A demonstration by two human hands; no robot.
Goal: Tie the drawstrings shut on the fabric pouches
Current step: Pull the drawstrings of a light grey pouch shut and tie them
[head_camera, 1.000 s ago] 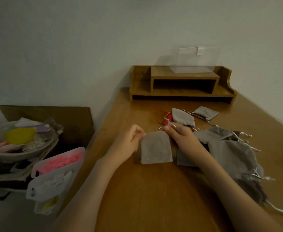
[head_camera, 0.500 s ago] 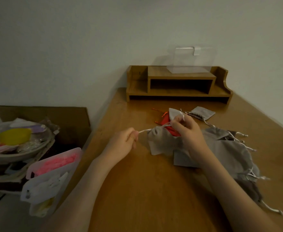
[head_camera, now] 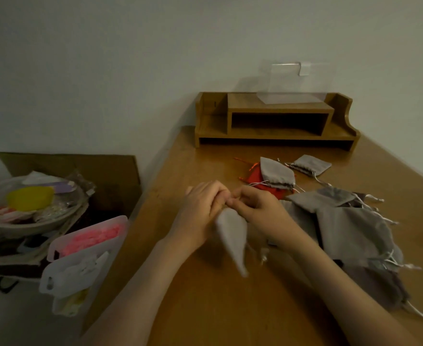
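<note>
Pale wall (head_camera: 105, 71) behind a wooden desk (head_camera: 230, 308); a low wooden shelf unit (head_camera: 275, 142) stands at the desk's far edge with a clear stand (head_camera: 292, 96) on top. Item in hand: one grey pouch (head_camera: 231, 236), lifted off the desk near its middle and blurred by motion. It hangs neck-up, its long axis running from the fingertips down toward the near edge, between the two wrists. Left hand (head_camera: 200, 213) and right hand (head_camera: 260, 211) meet at the neck with fingers curled and pinching there. Both are equally near, and the cords themselves are hidden in the grip. A pale cord end (head_camera: 264, 257) seems to dangle under the right wrist. Judged step: knotting, directly above the hanging body. Remaining stock: a heap of grey pouches (head_camera: 350, 231) along the right edge. Also a red pouch (head_camera: 257, 178) with two cinched grey pouches (head_camera: 277, 172) toward the far edge. Off the left edge are a cardboard box (head_camera: 80, 166) and a plastic tub of pink pieces (head_camera: 90, 238).
</note>
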